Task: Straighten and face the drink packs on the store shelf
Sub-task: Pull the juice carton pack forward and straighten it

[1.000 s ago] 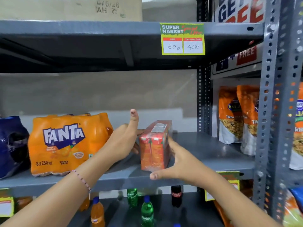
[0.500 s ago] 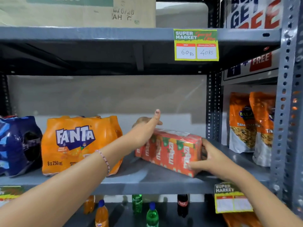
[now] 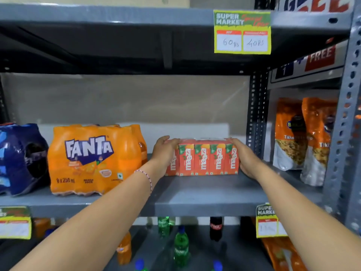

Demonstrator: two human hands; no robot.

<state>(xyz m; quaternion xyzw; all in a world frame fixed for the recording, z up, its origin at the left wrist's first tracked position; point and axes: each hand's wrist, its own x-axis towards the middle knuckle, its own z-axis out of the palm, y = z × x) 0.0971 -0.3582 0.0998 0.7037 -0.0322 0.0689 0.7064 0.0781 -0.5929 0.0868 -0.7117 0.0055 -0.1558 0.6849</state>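
A red Maaza juice carton pack (image 3: 205, 160) stands on the grey shelf (image 3: 195, 194) with its long printed side facing me. My left hand (image 3: 166, 151) grips its left end and my right hand (image 3: 245, 159) grips its right end. To the left stands an orange Fanta bottle pack (image 3: 93, 159), label facing front, a small gap from my left hand. A dark blue drink pack (image 3: 19, 159) sits at the far left, partly cut off.
Orange snack bags (image 3: 304, 137) stand in the neighbouring bay behind a perforated upright (image 3: 256, 114). Loose green, orange and cola bottles (image 3: 180, 245) stand on the shelf below. Yellow price tags (image 3: 242, 32) hang on the shelf edges.
The Maaza pack has been turned from end-on, through a slant, to its long side facing front, and set back near the upright. Both hands now hold its ends.
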